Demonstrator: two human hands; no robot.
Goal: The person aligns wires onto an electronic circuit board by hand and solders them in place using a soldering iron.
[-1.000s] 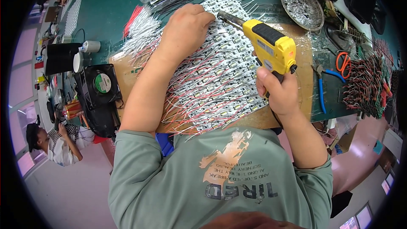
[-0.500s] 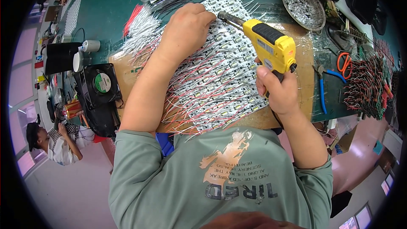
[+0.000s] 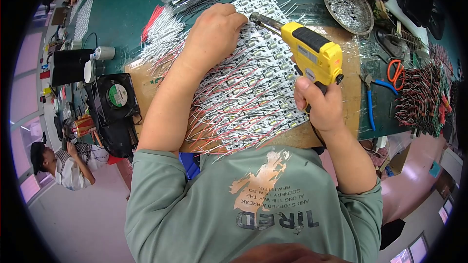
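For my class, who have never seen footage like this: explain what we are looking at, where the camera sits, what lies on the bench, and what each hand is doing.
There is no machine here, only a person working with bare hands. The camera is worn on the person's head and looks down, so the green shirt fills the bottom and straight edges bend near the rim.

The right hand grips a yellow soldering gun, its metal tip pointing at the left hand's fingers. The left hand presses down on a spread of small circuit strips with red and white wires, lying on a brown board.

Around it on the green bench are a round metal dish, a black fan, blue-handled pliers and orange-handled scissors. Another person sits at lower left.
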